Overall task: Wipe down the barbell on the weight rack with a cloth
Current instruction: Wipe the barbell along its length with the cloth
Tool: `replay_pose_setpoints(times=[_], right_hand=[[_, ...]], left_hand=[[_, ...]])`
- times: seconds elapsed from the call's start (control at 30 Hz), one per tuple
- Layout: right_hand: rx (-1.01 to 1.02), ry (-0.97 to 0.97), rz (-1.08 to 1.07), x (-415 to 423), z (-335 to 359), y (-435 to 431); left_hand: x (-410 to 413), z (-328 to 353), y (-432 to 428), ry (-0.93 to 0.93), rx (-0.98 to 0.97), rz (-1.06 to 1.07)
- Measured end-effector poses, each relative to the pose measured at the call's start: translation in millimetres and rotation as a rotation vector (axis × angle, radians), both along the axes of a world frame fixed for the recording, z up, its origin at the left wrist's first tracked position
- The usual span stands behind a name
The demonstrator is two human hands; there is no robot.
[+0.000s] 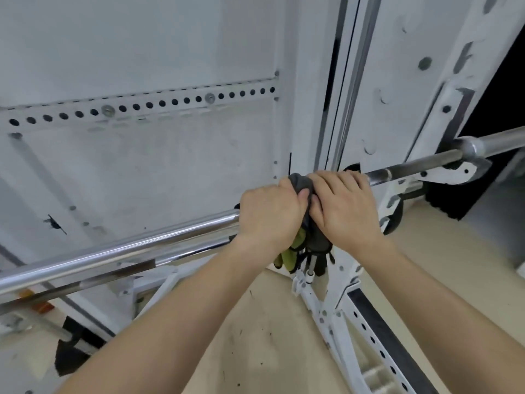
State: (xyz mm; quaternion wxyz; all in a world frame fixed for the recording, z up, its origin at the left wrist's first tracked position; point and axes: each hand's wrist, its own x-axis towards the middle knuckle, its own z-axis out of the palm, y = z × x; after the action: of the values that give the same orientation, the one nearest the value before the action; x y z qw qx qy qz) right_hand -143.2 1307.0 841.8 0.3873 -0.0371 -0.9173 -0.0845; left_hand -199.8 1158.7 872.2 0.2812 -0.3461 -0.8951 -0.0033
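We have our left hand (270, 214) and right hand (345, 207) side by side, both closed around a dark grey cloth (302, 182) wrapped over the long chrome steel barbell (136, 245). The bar rests across the white perforated metal weight rack (397, 89) (its right end sits in a hook), and the cloth's loose end hangs below our hands.

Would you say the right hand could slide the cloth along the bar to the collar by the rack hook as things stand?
Probably yes. The right hand grips the cloth on the barbell, and the bare shaft up to the collar looks clear.

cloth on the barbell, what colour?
Dark grey cloth, with a yellow-green part hanging below; head view.
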Motion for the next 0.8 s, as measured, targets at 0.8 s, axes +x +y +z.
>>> replay_pose_setpoints(times=[0.8], right_hand=[[-1.575, 0.408, 0.007, 45.0, -31.0, 149.1]], left_hand=[[13.0, 29.8, 260.4, -0.363, -0.205, -0.299]])
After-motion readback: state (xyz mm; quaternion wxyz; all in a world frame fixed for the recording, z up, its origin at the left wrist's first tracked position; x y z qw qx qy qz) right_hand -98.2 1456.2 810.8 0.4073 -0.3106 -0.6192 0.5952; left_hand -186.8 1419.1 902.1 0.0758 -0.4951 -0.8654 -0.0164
